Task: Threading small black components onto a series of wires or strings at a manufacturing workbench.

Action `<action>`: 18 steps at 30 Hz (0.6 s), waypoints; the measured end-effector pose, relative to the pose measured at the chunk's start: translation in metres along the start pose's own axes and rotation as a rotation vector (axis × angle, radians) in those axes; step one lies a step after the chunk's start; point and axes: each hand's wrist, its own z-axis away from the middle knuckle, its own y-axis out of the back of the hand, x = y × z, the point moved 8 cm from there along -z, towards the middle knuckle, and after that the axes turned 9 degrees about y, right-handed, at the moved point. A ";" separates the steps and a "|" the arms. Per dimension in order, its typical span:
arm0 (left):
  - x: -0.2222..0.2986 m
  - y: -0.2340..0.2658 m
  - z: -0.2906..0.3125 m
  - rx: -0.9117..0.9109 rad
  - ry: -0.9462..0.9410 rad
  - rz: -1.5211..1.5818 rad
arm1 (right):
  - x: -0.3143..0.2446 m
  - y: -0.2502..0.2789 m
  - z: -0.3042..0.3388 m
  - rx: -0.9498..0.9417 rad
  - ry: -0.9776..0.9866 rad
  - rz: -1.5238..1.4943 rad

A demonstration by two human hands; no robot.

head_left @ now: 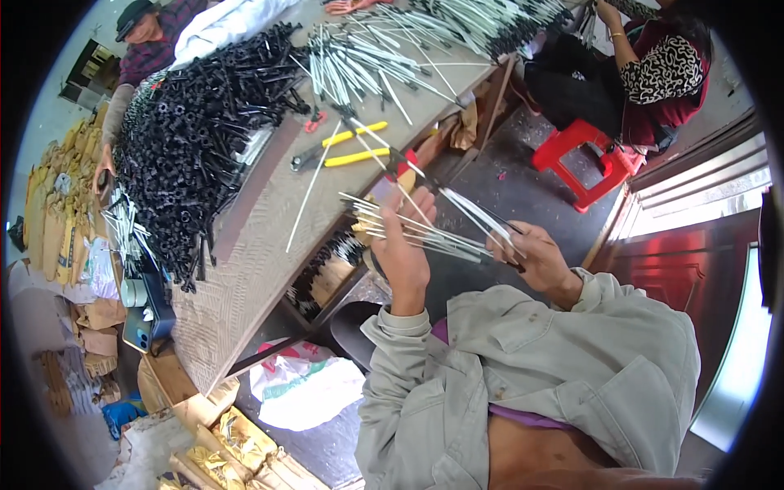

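Observation:
Thin white rods fan out across my left hand, which grips them between thumb and fingers just off the table's edge. To its right, my right hand is closed on a few more white rods, some with dark ends. The two sets cross close together between my hands. Just beyond my left hand, pliers with yellow handles lie on the table. Loose white rods with black ends are spread farther back. A large heap of black plastic parts covers the table's left side.
A phone stands at the table's left corner. Below the edge are a shelf of parts and a white bag. A red stool stands at right near a seated person. Another person reaches beside the heap.

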 end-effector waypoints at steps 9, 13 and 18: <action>0.023 0.017 0.024 0.295 -0.177 -0.081 | 0.047 0.014 0.021 -0.066 -0.326 -0.143; 0.046 0.036 0.050 0.411 -0.255 -0.131 | 0.040 -0.017 0.008 -0.506 -0.397 0.289; 0.066 0.073 0.065 0.375 -0.247 0.137 | 0.009 -0.045 -0.040 -0.996 -0.162 0.562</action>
